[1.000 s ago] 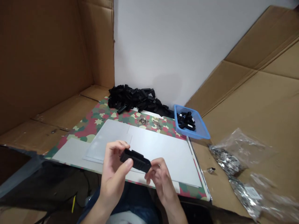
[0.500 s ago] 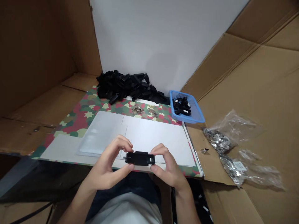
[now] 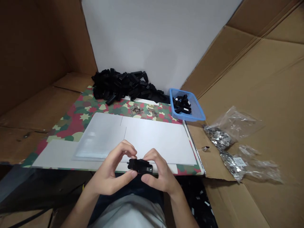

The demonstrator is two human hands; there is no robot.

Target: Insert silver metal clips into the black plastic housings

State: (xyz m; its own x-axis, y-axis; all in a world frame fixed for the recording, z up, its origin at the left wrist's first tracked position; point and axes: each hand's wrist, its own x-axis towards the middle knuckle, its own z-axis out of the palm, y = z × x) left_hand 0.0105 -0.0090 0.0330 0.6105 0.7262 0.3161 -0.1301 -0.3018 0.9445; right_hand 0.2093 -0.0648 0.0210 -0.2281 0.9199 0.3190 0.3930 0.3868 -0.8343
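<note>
A black plastic housing (image 3: 139, 166) sits between the hands, just above the lap. The left hand (image 3: 109, 171) and right hand (image 3: 158, 179) both grasp its ends with curled fingers, which keeps it steady. Ahead of the hands lie a white board (image 3: 156, 139), a heap of similar black pieces (image 3: 123, 85), and, further right, a blue mesh basket (image 3: 196, 106).

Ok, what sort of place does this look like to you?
Probably a makeshift small-parts assembly bench. Cardboard sheets line the work area, a heap of black plastic parts and a blue mesh basket of them resemble the black piece in hand, and plastic bags of small metal pieces lie alongside.
</note>
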